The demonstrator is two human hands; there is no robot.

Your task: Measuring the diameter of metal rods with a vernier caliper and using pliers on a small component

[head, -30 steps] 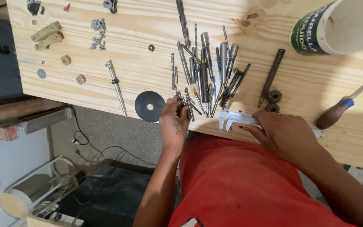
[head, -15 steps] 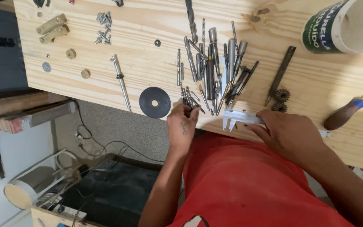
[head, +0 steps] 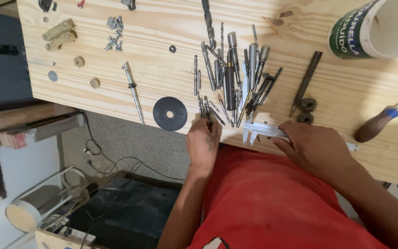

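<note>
Presently the left hand (head: 202, 144) is closed around a small bundle of thin drill bits (head: 205, 109), their shafts sticking up out of the fist at the near edge of the wooden bench (head: 162, 60). The right hand (head: 316, 147) lies over the beam of a steel vernier caliper (head: 258, 131), fingers curled down on it; the caliper's jaws point toward the bench edge, just right of the bundle. The two hands are apart, with the caliper head between them.

Just behind the bundle and caliper: a loose heap of larger drill bits and taps (head: 236, 74), lying mostly lengthwise away from the person. Left of the left hand, a black disc with a centre hole (head: 170, 113) lies near the bench edge; beyond it, a slim metal rod (head: 133, 92). Right of the heap, a dark flat bar (head: 306, 83) lies slanted, with two small dark gears (head: 307, 110) at its near end, just behind the right hand.

Far right: a wooden-handled screwdriver (head: 377, 125). Far corner: a white tub with a green label (head: 374, 28), on its side. Far left: a cluster of screws (head: 114, 26) and brass pieces (head: 59, 34).
</note>
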